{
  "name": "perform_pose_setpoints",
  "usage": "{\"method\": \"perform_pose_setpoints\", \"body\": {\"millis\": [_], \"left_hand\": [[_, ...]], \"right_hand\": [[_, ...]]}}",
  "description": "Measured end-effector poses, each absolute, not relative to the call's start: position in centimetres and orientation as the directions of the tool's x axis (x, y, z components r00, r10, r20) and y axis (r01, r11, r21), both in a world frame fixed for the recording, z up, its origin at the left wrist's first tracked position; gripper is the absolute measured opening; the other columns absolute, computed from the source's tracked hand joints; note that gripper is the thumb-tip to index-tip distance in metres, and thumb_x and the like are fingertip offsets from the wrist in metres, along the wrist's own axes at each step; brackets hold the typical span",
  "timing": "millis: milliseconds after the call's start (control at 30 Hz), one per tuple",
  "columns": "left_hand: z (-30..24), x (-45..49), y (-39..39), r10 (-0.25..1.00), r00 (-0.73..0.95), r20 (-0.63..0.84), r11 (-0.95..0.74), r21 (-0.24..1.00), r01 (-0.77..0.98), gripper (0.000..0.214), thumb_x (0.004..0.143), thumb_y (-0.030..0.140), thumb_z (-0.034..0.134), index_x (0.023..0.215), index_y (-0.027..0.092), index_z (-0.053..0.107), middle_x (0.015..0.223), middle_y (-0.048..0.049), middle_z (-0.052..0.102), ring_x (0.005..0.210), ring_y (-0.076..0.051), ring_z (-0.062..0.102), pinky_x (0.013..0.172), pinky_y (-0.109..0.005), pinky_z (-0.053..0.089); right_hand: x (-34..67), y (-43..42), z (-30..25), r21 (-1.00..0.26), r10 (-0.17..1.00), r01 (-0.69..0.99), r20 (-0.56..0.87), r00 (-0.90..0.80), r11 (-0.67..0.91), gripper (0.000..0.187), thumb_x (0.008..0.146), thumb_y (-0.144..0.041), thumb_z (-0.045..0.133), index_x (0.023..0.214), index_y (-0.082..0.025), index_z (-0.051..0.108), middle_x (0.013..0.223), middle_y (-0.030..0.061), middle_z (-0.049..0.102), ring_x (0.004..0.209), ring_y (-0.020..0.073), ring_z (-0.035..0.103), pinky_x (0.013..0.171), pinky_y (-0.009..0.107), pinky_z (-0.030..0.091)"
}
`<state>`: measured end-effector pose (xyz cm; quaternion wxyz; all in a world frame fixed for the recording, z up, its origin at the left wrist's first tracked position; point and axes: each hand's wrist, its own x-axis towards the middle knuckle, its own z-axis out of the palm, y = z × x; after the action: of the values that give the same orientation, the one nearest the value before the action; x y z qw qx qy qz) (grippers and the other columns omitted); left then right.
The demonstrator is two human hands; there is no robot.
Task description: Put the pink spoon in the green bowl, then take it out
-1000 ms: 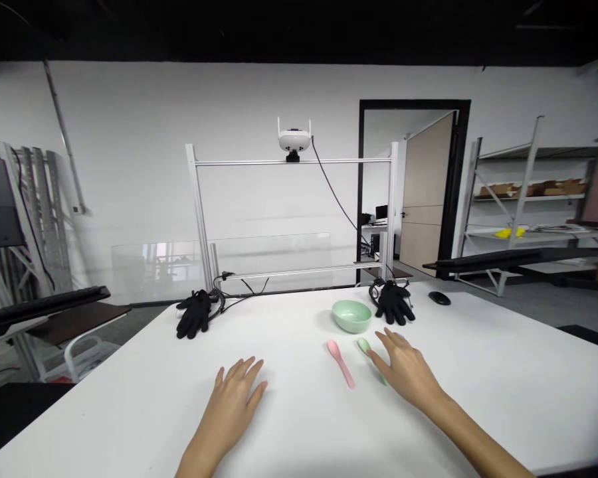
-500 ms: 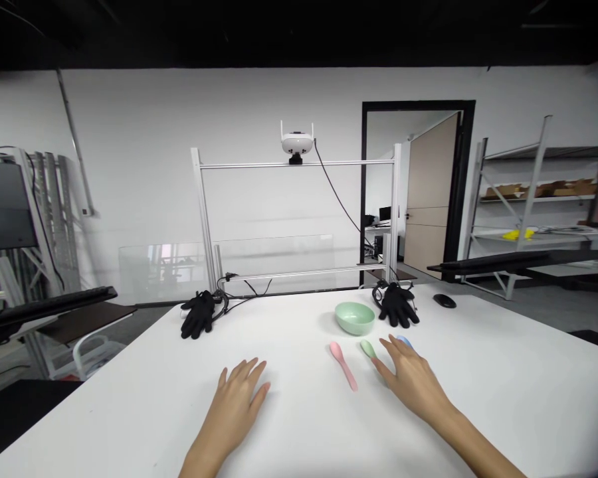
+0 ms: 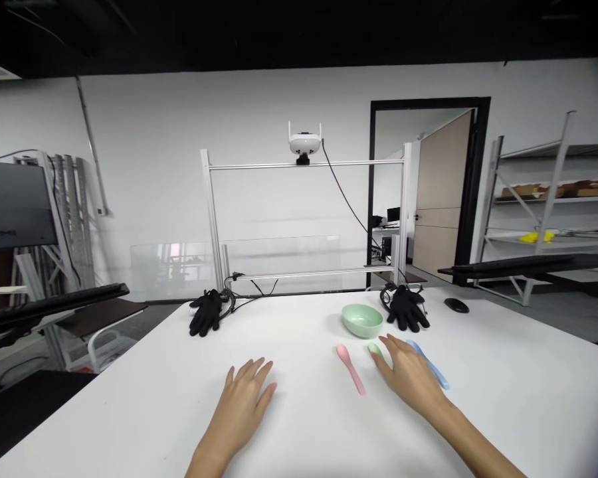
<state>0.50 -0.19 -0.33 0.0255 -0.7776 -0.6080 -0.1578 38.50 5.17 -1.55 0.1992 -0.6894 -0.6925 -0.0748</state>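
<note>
My right hand, fingers apart, reaches over a green spoon; only the spoon's bowl end shows past my thumb, and whether I touch it I cannot tell. Just left of it lies a pink spoon. To the right of my hand is a blue spoon, partly behind my fingers at its upper end. Beyond the spoons stands a light green bowl. My left hand is at the left with fingers spread, palm down, holding nothing.
Black gloves with cables lie at the back of the white table: a left glove and a right glove. A black mouse rests near the back right corner. A metal frame carries a white device.
The view has turned slightly left. My right hand has shifted a little left relative to the spoons, covering more of the green one and uncovering the blue one. My left hand looks much the same.
</note>
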Motion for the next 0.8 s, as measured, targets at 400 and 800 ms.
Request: {"method": "perform_pose_setpoints", "body": {"millis": [400,800], "left_hand": [[-0.4,0.4,-0.3,0.936,0.214,0.279,-0.264,0.154,0.952,0.052,0.105,0.049,0.035,0.150,0.029,0.052,0.158,-0.0071,0.052,0.149,-0.031,0.041,0.123,-0.060,0.027],[-0.5,0.2,-0.4,0.941,0.210,0.266,-0.256,0.150,0.955,0.053,0.105,0.049,0.035,0.151,0.028,0.052,0.159,-0.0069,0.051,0.150,-0.031,0.040,0.123,-0.060,0.027]], "right_hand": [[32.5,6.2,0.8,-0.258,0.997,0.966,0.073,0.040,-0.020,0.067,0.106,-0.052,0.029,0.070,-0.014,0.070,0.084,0.0168,0.068,0.091,0.0278,0.067,0.079,0.033,0.046],[32.0,8.0,-3.6,-0.187,0.999,0.982,0.036,0.036,-0.028,0.032,0.095,-0.017,0.043,0.106,-0.008,0.072,0.107,0.0192,0.069,0.103,0.0294,0.066,0.088,0.036,0.048]]}}
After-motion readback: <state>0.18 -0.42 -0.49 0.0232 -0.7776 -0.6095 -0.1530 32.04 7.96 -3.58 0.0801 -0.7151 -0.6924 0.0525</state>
